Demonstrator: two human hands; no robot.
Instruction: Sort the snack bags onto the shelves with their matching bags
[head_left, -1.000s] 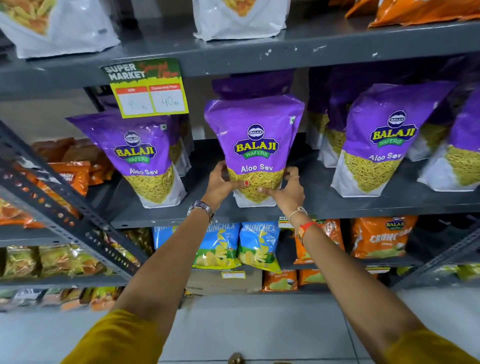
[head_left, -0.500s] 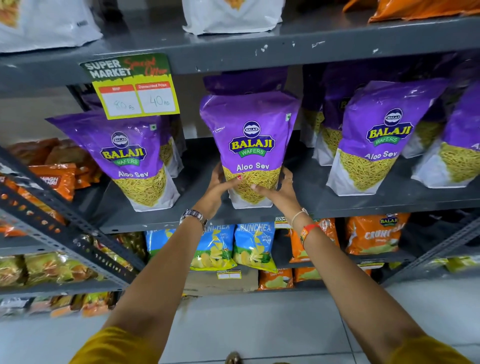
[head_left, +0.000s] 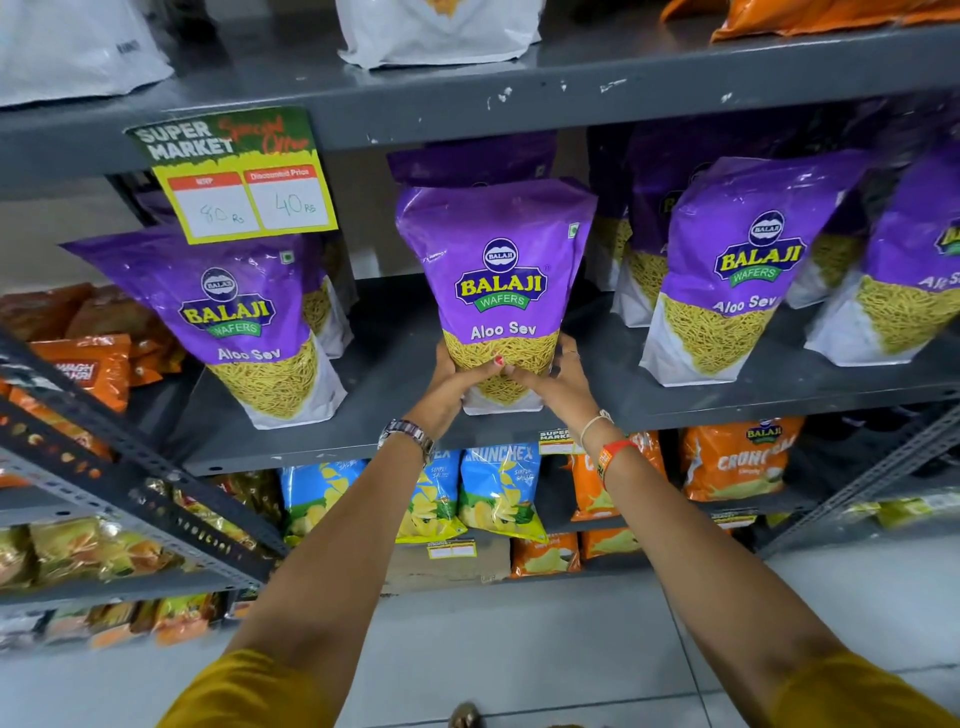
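A: Leaning at the far left, that purple Aloo Sev bag (head_left: 249, 332) is tilting already; the left hand (head_left: 451, 379) and right hand (head_left: 553, 375) are both closing their fingers (head_left: 566, 358) round the base of the middle Aloo Sev bag (head_left: 498, 291), which is sitting on the grey shelf (head_left: 675, 405) near its front edge.

B: So it is risking a forward tip on release?

A: Probably, being top-heavy. Pushed further back, it is likely bumping the bag behind (head_left: 467, 161). The right-hand bags (head_left: 737, 270) are standing apart.
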